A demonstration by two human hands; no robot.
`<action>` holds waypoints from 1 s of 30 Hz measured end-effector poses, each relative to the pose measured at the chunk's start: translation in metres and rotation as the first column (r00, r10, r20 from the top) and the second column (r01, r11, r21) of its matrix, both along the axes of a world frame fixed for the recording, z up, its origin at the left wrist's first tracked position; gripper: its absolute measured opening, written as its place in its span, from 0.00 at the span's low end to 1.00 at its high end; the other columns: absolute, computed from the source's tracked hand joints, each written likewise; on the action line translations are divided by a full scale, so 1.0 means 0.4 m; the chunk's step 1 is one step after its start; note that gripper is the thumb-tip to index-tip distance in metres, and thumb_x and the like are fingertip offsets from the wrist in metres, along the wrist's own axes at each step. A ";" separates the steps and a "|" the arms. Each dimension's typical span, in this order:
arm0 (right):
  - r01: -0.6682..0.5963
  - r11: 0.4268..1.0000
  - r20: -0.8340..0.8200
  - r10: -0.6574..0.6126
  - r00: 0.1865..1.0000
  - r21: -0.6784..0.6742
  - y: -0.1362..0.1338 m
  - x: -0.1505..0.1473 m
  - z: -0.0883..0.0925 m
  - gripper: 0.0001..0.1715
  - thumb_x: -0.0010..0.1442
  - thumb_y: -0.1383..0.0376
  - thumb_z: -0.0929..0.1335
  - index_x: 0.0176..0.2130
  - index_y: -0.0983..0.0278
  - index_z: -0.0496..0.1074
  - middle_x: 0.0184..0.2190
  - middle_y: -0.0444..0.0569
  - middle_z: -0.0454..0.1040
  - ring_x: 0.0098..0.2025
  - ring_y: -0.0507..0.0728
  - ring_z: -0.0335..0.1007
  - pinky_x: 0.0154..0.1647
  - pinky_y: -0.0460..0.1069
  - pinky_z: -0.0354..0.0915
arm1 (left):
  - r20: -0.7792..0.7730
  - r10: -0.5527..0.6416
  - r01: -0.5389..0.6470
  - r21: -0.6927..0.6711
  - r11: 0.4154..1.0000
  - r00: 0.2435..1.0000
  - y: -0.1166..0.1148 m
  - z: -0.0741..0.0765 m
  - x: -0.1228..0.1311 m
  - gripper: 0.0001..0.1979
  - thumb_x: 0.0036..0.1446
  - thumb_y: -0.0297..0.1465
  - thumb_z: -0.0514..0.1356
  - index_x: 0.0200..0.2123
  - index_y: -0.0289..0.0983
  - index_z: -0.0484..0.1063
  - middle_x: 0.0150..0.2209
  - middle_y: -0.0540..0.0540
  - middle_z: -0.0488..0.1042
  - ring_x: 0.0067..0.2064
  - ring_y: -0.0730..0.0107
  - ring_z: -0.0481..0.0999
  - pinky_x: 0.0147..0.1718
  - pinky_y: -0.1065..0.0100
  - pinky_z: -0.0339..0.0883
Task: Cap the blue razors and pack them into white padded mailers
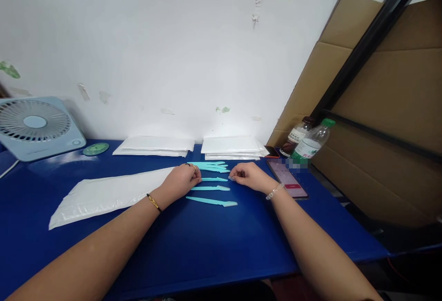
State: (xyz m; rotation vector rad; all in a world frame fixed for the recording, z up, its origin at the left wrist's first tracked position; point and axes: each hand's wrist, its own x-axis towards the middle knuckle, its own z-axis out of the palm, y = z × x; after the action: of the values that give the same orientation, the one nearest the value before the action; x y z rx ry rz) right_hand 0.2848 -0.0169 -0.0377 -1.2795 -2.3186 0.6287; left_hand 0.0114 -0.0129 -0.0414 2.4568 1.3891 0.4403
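The left hand (183, 180) is curled, thumb and fingertips closed on the handle end of one razor (213, 179); the right hand (249, 175) is half curled, thumb and forefinger pinched on a small clear piece (231, 178) by that razor's right tip.

From the left, a fan (34, 122) stands tilted at the far side of the blue table (207, 246), with a green disc (95, 149) just to its right. A white packet (100, 197) lies nearer, running right to the left hand, and a far-left packet stack (155, 145) sits by the wall. In the middle, two loose razors (211, 188) lie on the near side of the held one, and a razor cluster (209, 166) on its far side. Beyond is a far-right packet stack (229, 145). To the right of the right hand lies a phone (289, 182); farther off stand a dark-capped bottle (296, 136) and a green-capped bottle (312, 143), by cardboard (390, 84).
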 end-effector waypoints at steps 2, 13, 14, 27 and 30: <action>-0.013 1.000 -0.008 0.013 1.000 -0.008 -0.001 -0.007 -0.002 0.08 0.56 0.65 0.67 0.34 0.64 0.76 0.28 0.46 0.76 0.28 0.51 0.68 0.30 0.45 0.62 | -0.004 0.002 -0.002 0.002 1.000 1.000 0.002 -0.002 -0.001 0.07 0.54 0.33 0.56 0.26 0.39 0.71 0.30 0.49 0.75 0.31 0.68 0.72 0.27 0.69 0.58; -0.092 0.995 -0.015 0.092 0.996 -0.048 -0.024 -0.049 0.011 0.08 0.56 0.68 0.66 0.34 0.64 0.77 0.31 0.46 0.77 0.31 0.52 0.71 0.33 0.45 0.63 | 0.008 -0.090 0.090 -0.026 0.996 0.996 -0.020 0.007 0.014 0.09 0.54 0.35 0.56 0.27 0.39 0.72 0.28 0.50 0.75 0.30 0.69 0.71 0.27 0.70 0.58; -0.090 0.995 -0.014 0.090 0.996 -0.049 -0.023 -0.047 0.011 0.08 0.57 0.68 0.66 0.34 0.63 0.77 0.30 0.46 0.77 0.31 0.51 0.71 0.33 0.45 0.64 | 0.008 -0.099 0.100 -0.053 0.994 0.995 -0.023 0.009 0.015 0.09 0.55 0.37 0.56 0.27 0.39 0.73 0.28 0.50 0.74 0.30 0.70 0.71 0.27 0.70 0.58; -0.088 0.946 0.211 0.021 0.977 0.312 0.027 -0.042 -0.026 0.05 0.59 0.68 0.66 0.34 0.64 0.74 0.33 0.48 0.71 0.36 0.54 0.66 0.38 0.48 0.60 | -0.141 -0.024 0.061 0.265 0.962 0.990 0.001 -0.015 -0.003 0.15 0.58 0.38 0.56 0.48 0.42 0.71 0.47 0.44 0.72 0.47 0.59 0.68 0.41 0.63 0.60; -0.147 0.942 0.238 0.075 0.968 0.301 0.018 -0.051 -0.018 0.06 0.59 0.68 0.66 0.34 0.64 0.74 0.33 0.48 0.72 0.33 0.53 0.66 0.38 0.48 0.60 | -0.169 -0.079 0.121 0.255 0.959 0.982 0.001 -0.011 0.000 0.10 0.60 0.36 0.54 0.40 0.42 0.74 0.40 0.46 0.75 0.42 0.62 0.71 0.37 0.65 0.58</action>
State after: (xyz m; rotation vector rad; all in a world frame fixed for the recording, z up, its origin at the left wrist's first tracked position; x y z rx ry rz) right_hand 0.2645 -0.0097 -0.0448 -1.1211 -2.5588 0.1357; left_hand 0.0114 -0.0126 -0.0459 2.8190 1.3309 0.4424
